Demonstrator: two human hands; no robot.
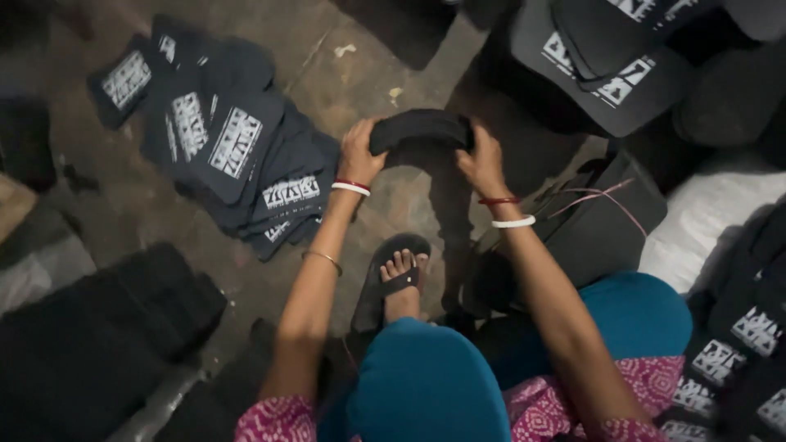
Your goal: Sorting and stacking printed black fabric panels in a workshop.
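Note:
A black curved cap brim piece (419, 128) is held up over the floor between both hands. My left hand (359, 153) grips its left end, and my right hand (483, 158) grips its right end, bending it into an arch. Both wrists wear red and white bangles. Below the hands my foot in a dark sandal (399, 278) rests on the concrete floor (327, 74).
A fanned pile of dark fabric panels with white prints (233, 151) lies on the floor to the left. Finished dark caps (610, 69) are stacked at the upper right. A dark stack (98, 336) sits lower left, more printed panels (737, 360) lower right, and a white sack (712, 213) at right.

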